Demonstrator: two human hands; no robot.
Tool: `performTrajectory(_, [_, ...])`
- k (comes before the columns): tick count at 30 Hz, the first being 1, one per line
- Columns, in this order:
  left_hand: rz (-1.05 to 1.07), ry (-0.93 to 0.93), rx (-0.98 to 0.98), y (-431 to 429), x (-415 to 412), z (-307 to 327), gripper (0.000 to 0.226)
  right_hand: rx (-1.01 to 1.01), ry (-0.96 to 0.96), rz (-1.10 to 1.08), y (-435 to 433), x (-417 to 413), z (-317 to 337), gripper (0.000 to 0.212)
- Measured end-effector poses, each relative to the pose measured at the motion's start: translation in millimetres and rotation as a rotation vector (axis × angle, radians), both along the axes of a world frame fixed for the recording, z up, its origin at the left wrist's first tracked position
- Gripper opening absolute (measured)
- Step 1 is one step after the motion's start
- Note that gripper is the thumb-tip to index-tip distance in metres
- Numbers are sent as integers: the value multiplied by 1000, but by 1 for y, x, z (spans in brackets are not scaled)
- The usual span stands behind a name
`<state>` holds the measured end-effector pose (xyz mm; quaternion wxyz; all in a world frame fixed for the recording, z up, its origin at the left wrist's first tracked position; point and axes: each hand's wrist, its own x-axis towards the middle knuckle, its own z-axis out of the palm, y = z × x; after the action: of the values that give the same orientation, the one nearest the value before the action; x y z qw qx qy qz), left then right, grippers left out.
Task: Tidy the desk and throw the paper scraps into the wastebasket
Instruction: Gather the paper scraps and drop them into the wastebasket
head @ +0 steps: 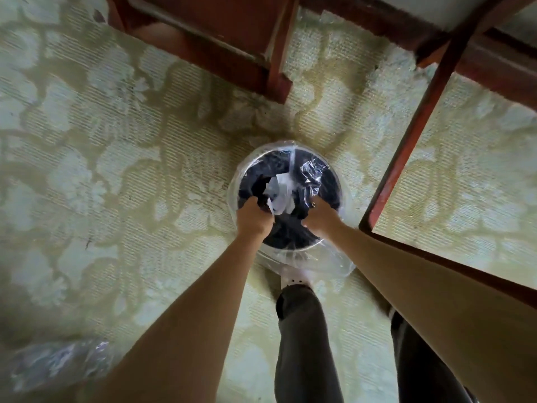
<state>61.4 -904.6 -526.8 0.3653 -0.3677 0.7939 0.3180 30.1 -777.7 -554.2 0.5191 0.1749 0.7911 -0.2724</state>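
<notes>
1. Far left, low on the floor: a crumpled piece of clear plastic [58, 363], blurred, lying on the pale green patterned carpet [116, 141].
2. Left forearm reaches down and forward from the bottom edge. The left hand [254, 216] is over the near-left part of the wastebasket mouth; its grip is curled round the edge of a bunched dark cloth [286, 228].
3. Paper scraps [277, 193] - white, crumpled - sit in the fold of the dark cloth between the two hands, inside the ring of the wastebasket rim. Cannot tell if they rest on the cloth or are loose in the air.
4. Wastebasket [293, 248]: round, dark inside, upright on the carpet just ahead of the person's feet. A clear plastic liner [311, 170] is folded over the rim and spreads out past it on the near side.
5. Right hand [319, 218] is over the near-right part of the mouth, thumb toward the centre; its grip pinches the other side of the dark cloth, fingertips hidden in the folds.
6. Below the basket: a white shoe [293, 279] partly under the liner, touching it, with dark trouser legs [305, 344] running to the bottom edge.
7. Top centre: red-brown wooden furniture legs [279, 62] stand on the carpet, apart from the basket.
8. Right side: a red wooden frame [421, 126] runs diagonally from the top down to a corner near the right forearm - carpet shows through it.
</notes>
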Motion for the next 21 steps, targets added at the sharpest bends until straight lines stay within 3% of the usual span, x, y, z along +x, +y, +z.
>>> performTrajectory(6, [101,-15,40,-9,-4,34,31,8,-29,-38,-2,1,28,53])
performTrajectory(10, [245,53,123,-7,-21,89,41,3,81,-136,-14,-13,80,38])
performTrajectory(14, [402,215,172,-5,-43,167,31,-69,232,-169,-18,-38,177,28])
performTrajectory(21, [312,510,260,30,-65,342,24,-260,563,-396,18,-45,380,19])
